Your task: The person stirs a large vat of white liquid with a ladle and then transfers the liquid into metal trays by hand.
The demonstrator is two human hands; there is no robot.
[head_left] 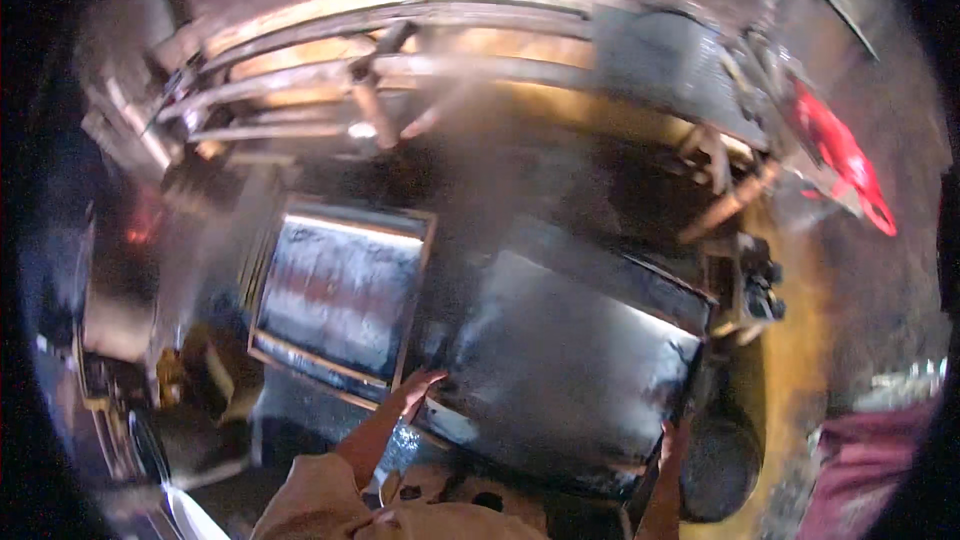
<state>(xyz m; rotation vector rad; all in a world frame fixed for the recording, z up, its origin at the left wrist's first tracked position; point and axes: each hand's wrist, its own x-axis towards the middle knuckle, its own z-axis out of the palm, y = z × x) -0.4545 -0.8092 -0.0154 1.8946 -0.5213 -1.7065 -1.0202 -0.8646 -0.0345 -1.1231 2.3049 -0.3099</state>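
A large rectangular tray [560, 370] with a dark rim and a greyish, hazy surface lies tilted in front of me. My left hand [418, 390] grips its near left edge, fingers over the rim. At its right edge, near the front corner, my right hand [671, 440] has hold of the side; its fingers are partly blurred. Pale haze like steam drifts over the tray and hides some of its surface. To the left stands a wood-framed panel [340, 290] with a wet-looking, shiny whitish and reddish-brown surface, close to my left hand.
Wooden poles [300, 90] form a rack across the back, beside a grey sheet [655, 65]. A red bag-like thing [840, 150] is at far right, above a dark red cloth [875, 470]. A dark round vessel [720, 470] stands right of my right hand.
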